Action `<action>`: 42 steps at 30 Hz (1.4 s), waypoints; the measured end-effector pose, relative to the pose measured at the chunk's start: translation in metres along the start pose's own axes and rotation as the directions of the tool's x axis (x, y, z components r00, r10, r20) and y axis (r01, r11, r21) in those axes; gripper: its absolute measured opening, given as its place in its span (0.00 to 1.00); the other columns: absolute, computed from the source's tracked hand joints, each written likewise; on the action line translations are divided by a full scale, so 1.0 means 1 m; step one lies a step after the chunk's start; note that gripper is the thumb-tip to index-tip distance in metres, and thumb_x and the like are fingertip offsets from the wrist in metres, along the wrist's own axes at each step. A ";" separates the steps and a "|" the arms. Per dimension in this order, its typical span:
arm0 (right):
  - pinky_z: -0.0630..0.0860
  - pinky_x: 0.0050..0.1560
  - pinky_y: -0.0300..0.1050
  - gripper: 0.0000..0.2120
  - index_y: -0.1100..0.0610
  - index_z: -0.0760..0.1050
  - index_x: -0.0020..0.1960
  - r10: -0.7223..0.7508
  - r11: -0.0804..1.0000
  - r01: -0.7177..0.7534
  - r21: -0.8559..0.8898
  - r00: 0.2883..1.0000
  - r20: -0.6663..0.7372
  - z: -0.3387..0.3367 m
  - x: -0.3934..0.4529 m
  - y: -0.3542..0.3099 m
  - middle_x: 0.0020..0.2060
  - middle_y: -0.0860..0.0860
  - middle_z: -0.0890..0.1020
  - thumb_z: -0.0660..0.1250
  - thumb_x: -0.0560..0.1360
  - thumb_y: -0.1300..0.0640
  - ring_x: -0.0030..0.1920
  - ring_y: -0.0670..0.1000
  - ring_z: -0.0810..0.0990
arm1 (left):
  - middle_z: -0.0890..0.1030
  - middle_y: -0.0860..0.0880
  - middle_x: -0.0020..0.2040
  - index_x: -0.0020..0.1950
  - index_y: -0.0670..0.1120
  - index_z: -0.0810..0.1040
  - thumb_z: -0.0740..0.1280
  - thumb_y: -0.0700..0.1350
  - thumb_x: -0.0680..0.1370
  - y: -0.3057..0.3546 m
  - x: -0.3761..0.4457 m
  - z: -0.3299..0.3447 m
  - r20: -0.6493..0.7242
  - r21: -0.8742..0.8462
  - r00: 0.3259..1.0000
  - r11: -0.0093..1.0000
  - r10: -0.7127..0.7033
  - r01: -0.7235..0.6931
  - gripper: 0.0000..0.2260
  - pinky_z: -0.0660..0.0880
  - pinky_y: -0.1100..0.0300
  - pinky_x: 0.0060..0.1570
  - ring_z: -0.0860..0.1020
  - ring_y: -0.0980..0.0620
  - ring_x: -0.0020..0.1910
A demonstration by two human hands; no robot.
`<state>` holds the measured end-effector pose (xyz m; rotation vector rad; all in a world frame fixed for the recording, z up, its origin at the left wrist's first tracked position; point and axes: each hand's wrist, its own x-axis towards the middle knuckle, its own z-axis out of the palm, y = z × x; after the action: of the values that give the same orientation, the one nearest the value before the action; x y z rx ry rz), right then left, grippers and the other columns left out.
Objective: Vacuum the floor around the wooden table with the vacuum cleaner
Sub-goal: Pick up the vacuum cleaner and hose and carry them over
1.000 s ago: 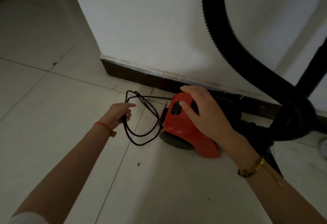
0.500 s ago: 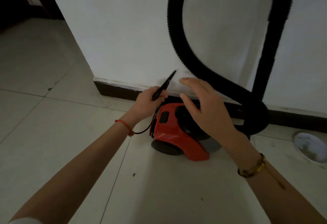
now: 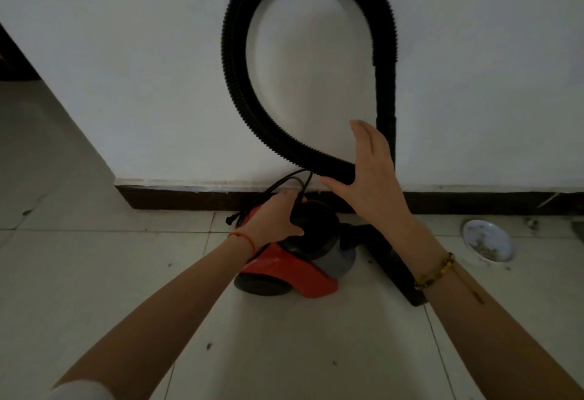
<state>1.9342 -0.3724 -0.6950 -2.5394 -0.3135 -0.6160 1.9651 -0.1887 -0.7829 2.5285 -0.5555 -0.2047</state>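
Against the white wall (image 3: pixel 142 83), the red vacuum cleaner (image 3: pixel 284 268) sits on the pale tiled floor (image 3: pixel 94 273), just in front of the dark skirting board (image 3: pixel 177 197). A second ago the power cord (image 3: pixel 286 180) lay in loose loops on the tiles left of the vacuum cleaner; now the left hand (image 3: pixel 275 218) grasps it gathered up over the machine's black top. The right hand (image 3: pixel 368 172), which pressed the red body a second ago, has lifted off and is released, fingers straight, its palm at the ribbed hose (image 3: pixel 240 90) where that bends down toward the vacuum cleaner. This suggests the setup stage: cord collected, hose about to be taken, no vacuuming begun, and no wooden table in view.

The hose is black, corrugated and flexible, arching in a tall loop up the wall, then joining a smooth rigid tube (image 3: pixel 385 96). The vacuum cleaner's shell looks like glossy hard plastic with a dark wheel. Right of the vacuum cleaner, a round shallow dish (image 3: pixel 488 240) rests on the floor.
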 end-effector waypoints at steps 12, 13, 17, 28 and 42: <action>0.46 0.76 0.52 0.66 0.66 0.35 0.76 0.345 0.936 -0.334 -0.112 0.934 0.094 0.008 0.031 0.059 0.76 0.62 0.45 0.78 0.61 0.41 0.77 0.60 0.47 | 0.73 0.44 0.63 0.70 0.43 0.65 0.68 0.44 0.75 0.003 0.023 0.021 0.052 0.223 0.999 0.975 -0.006 -0.006 0.25 0.74 0.50 0.58 0.74 0.44 0.60; 0.49 0.76 0.52 0.66 0.66 0.35 0.76 0.352 0.936 -0.346 -0.073 0.929 0.112 0.008 0.034 0.061 0.76 0.62 0.48 0.79 0.61 0.43 0.76 0.59 0.49 | 0.74 0.44 0.63 0.71 0.43 0.64 0.68 0.46 0.75 0.003 0.025 0.021 0.056 0.222 0.998 0.975 -0.009 -0.004 0.26 0.74 0.49 0.58 0.74 0.44 0.59; 0.66 0.69 0.54 0.57 0.64 0.45 0.76 0.343 0.936 -0.348 0.054 0.935 0.091 0.007 0.041 0.070 0.68 0.61 0.63 0.79 0.62 0.50 0.68 0.57 0.64 | 0.76 0.44 0.61 0.75 0.46 0.59 0.66 0.48 0.76 0.003 0.032 0.017 0.087 0.198 0.996 0.980 -0.016 -0.002 0.30 0.76 0.50 0.53 0.77 0.44 0.56; 0.73 0.43 0.42 0.19 0.61 0.73 0.61 0.341 0.936 -0.335 0.110 0.939 -0.043 0.008 0.052 0.094 0.50 0.58 0.81 0.70 0.72 0.59 0.50 0.56 0.79 | 0.78 0.46 0.50 0.65 0.46 0.66 0.65 0.53 0.77 0.006 0.042 0.009 0.179 0.328 0.983 0.945 -0.046 -0.016 0.20 0.74 0.57 0.38 0.79 0.46 0.45; 0.79 0.40 0.48 0.18 0.60 0.75 0.60 0.313 0.948 -0.307 0.079 0.948 -0.064 -0.029 0.052 0.059 0.47 0.56 0.82 0.71 0.71 0.58 0.43 0.54 0.81 | 0.76 0.44 0.61 0.72 0.45 0.62 0.65 0.50 0.78 0.027 0.020 -0.008 0.208 0.276 0.972 0.960 -0.110 0.050 0.25 0.73 0.55 0.58 0.75 0.45 0.59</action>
<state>1.9882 -0.4323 -0.6729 -2.4223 0.0918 -0.5657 1.9757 -0.2139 -0.7619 2.8161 -0.6016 -0.4756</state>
